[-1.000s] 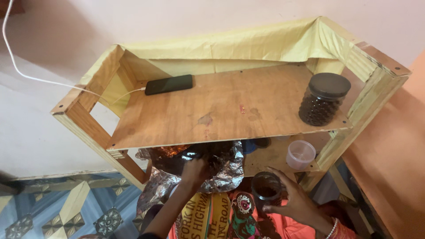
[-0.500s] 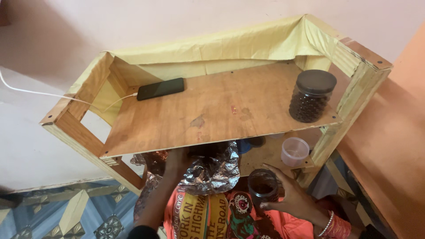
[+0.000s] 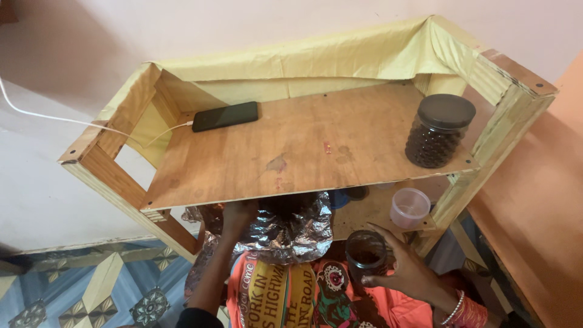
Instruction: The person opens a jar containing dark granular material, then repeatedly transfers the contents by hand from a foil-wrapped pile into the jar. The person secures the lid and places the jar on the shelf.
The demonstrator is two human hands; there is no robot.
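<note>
My right hand (image 3: 404, 273) wraps an open dark jar (image 3: 365, 255), fingers (image 3: 388, 238) curled round its far side, thumb on the near side. My left hand (image 3: 238, 214) reaches into a crumpled foil bag (image 3: 285, 234) under the shelf (image 3: 291, 152); fingertips hidden, grip cannot be told. Best keep the jar upright, mouth close beside the foil opening.

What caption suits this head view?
Left hand grips a foil bag; right hand holds an open jar below a wooden shelf.
</note>
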